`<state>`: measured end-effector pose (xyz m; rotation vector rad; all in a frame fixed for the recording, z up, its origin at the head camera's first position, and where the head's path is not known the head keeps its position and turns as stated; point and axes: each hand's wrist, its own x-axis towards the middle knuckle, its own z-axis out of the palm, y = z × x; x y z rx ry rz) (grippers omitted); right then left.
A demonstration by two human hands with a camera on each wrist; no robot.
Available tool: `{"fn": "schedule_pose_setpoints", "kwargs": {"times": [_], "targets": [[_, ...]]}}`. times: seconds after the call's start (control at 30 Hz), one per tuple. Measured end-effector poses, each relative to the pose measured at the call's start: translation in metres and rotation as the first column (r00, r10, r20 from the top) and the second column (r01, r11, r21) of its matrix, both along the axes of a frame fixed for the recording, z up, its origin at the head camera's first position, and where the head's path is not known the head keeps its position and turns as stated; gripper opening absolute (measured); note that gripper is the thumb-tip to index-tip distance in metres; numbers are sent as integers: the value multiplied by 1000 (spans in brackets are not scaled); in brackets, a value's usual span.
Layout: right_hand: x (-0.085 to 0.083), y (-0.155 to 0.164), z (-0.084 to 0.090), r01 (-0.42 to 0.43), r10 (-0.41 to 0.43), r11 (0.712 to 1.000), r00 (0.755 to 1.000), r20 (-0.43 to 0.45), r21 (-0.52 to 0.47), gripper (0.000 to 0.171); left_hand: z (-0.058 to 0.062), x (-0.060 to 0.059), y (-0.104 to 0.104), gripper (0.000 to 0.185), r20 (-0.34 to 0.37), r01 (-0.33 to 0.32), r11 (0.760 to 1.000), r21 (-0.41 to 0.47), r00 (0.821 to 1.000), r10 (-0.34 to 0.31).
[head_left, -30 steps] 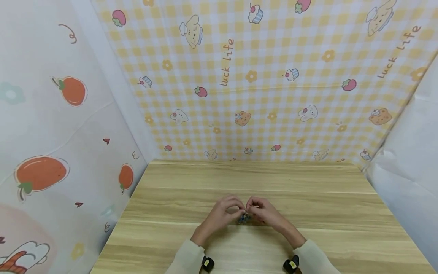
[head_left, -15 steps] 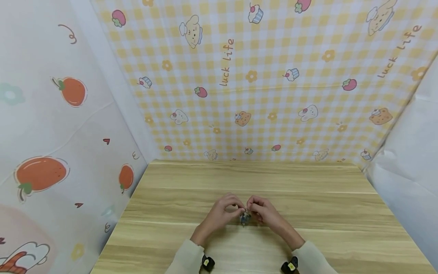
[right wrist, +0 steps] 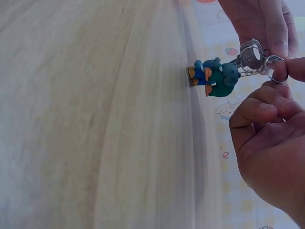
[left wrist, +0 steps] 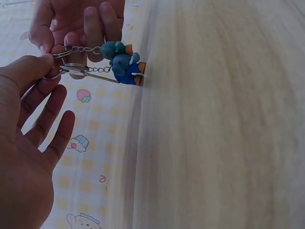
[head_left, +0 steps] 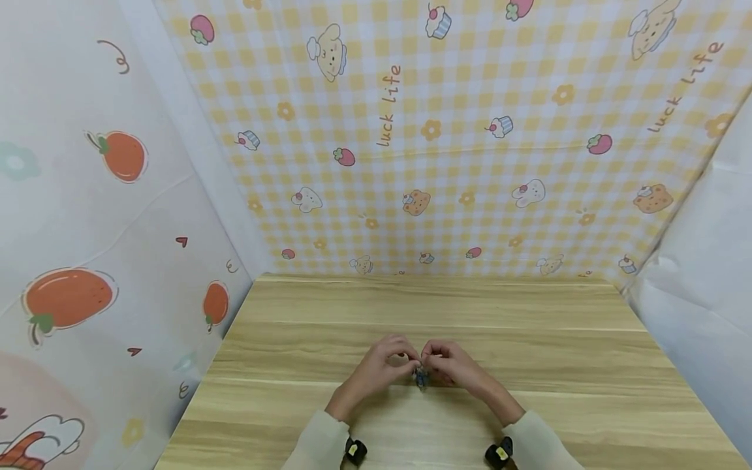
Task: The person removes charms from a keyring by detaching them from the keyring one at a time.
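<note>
Both hands meet over the middle of the wooden table [head_left: 529,326], fingertips almost touching. My left hand [head_left: 405,363] pinches a metal keyring [left wrist: 71,69] whose short chain carries a small blue figure charm [left wrist: 127,70]. Fingers of my right hand [head_left: 433,363] pinch a second keyring [right wrist: 277,75], chained to a teal figure charm [right wrist: 222,77]. The two charms [head_left: 420,377] hang side by side, touching, just above the tabletop. In the left wrist view my left hand [left wrist: 50,64] has its other fingers spread loosely. The right wrist view has my right hand [right wrist: 281,71] with curled fingers.
Patterned sheets wall the table: yellow check with cartoon prints [head_left: 470,163] at the back, an orange-fruit print [head_left: 88,261] on the left, plain white [head_left: 705,294] on the right. Bare wood lies all round the hands.
The hands stay almost where they were, close together. The charms have shifted slightly lower and to the right between the fingertips.
</note>
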<state>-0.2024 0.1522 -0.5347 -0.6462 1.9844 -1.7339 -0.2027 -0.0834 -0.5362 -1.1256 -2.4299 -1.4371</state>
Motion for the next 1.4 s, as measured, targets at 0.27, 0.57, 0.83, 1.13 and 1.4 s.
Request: {"fn": "schedule_pose_setpoints", "kwargs": {"times": [0.27,0.57,0.83,1.13,1.4], "targets": [[1,-1,1,36,-35,999,999,33,-23,22,0,1,0,5,15,0,1000,18,1000,0],[3,-1,1,66,-62,996,996,68,-56,26,0,0,0,6,17,0,1000,31,1000,0],[-1,1,4,15,-15,999,1000,-10,48,25,-2,-2,-1,5,1,29,999,27,1000,-29],[-2,0,6,15,-16,997,1000,14,76,20,0,-1,0,5,13,17,1000,3,1000,-17],[-2,2,3,42,-39,999,994,102,-21,20,2,0,1,5,44,-3,1000,27,999,2]]}}
